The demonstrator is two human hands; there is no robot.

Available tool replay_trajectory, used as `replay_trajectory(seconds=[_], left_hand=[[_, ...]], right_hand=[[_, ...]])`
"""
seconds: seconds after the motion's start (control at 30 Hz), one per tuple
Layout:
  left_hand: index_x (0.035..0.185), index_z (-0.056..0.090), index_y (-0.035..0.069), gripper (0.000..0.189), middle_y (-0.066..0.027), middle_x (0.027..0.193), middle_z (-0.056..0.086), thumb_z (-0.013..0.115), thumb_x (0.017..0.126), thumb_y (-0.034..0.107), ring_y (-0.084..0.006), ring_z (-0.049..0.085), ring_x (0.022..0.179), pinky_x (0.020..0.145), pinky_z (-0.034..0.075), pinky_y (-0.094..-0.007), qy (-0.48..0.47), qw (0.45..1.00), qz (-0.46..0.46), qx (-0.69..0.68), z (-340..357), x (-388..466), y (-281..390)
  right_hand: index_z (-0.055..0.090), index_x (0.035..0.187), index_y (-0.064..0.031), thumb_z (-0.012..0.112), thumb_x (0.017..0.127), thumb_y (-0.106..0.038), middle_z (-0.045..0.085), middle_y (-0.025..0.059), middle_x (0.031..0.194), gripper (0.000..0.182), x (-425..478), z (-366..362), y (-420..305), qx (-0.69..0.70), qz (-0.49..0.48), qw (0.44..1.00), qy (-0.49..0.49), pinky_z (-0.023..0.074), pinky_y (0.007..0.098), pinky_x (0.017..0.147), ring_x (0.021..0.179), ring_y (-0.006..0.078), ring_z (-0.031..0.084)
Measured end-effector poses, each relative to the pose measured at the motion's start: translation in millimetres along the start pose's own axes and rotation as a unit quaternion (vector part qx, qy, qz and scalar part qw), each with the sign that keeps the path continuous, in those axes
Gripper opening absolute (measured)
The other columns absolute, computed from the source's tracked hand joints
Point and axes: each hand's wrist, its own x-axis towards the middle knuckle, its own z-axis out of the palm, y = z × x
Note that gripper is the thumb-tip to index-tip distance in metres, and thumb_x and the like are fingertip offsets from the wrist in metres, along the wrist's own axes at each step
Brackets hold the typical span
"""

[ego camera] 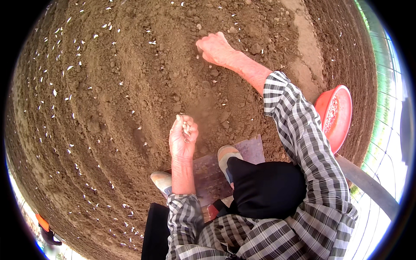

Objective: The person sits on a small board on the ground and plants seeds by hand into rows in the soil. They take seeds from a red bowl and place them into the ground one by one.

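Note:
My left hand (182, 138) is palm up in front of my body, fingers curled round several whitish garlic cloves (186, 129). Farther out, my right hand (214, 48) is stretched over the loose brown soil (182, 71), knuckles up. Its fingertips are tucked under, so whether they hold a clove is hidden. Small pale cloves lie on the ground around it, one clove (214, 81) between my two hands. To the right of my right arm, a red plastic basin (342, 130) is partly filled with loose cloves (331, 115).
Cloves lie scattered along shallow furrows (70, 97) on the left. My shoes rest on or beside a flat board (208, 175). A bare, packed strip (307, 48) runs at upper right, with a wire fence (388, 130) beyond. Something orange (42, 222) shows at lower left.

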Motion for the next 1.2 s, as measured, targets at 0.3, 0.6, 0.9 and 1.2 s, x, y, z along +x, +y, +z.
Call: replay_trajectory(seconds=[0.3,0.6,0.9,1.2], left_hand=[[0.086,0.058,0.005,0.022,-0.0032,0.075,0.056,0.058,0.091,0.026,-0.0129,0.053,0.062,0.042,0.035,-0.0180,0.000,1.000,0.003,0.011,1.7,1.7,-2.4],[0.086,0.057,0.005,0.021,-0.0032,0.076,0.055,0.058,0.091,0.025,-0.0129,0.052,0.062,0.042,0.034,-0.0192,0.005,1.000,0.004,0.011,-1.8,0.1,-1.0],[0.086,0.058,0.005,0.023,-0.0032,0.076,0.055,0.060,0.090,0.027,-0.0134,0.052,0.062,0.042,0.034,-0.0200,0.008,1.000,0.009,0.013,-5.6,0.2,3.1],[0.088,0.058,0.005,0.023,-0.0034,0.075,0.053,0.057,0.092,0.027,-0.0136,0.052,0.063,0.041,0.034,-0.0199,-0.009,1.000,0.011,-0.010,11.2,5.5,7.9]], right_hand=[[0.056,0.094,-0.0092,0.060,0.077,-0.008,0.060,0.0030,0.080,0.018,-3.0,19.9,0.9,-0.117,-0.007,0.993,0.031,0.0369,0.0395,0.080,0.089,0.0222,0.054],[0.066,0.088,-0.0156,0.064,0.079,-0.027,0.062,0.0007,0.084,0.014,-8.0,21.6,1.5,-0.021,-0.042,0.995,0.083,0.0358,0.0402,0.076,0.089,0.0206,0.050],[0.062,0.089,-0.0044,0.061,0.077,-0.023,0.066,0.0135,0.088,0.022,-0.5,-19.0,22.4,0.305,0.069,0.945,0.095,0.0514,0.0387,0.075,0.079,0.0277,0.065],[0.063,0.089,-0.0071,0.059,0.079,-0.015,0.065,0.0116,0.087,0.013,33.3,3.6,34.0,-0.029,0.029,0.992,0.116,0.0472,0.0430,0.076,0.083,0.0306,0.063]])
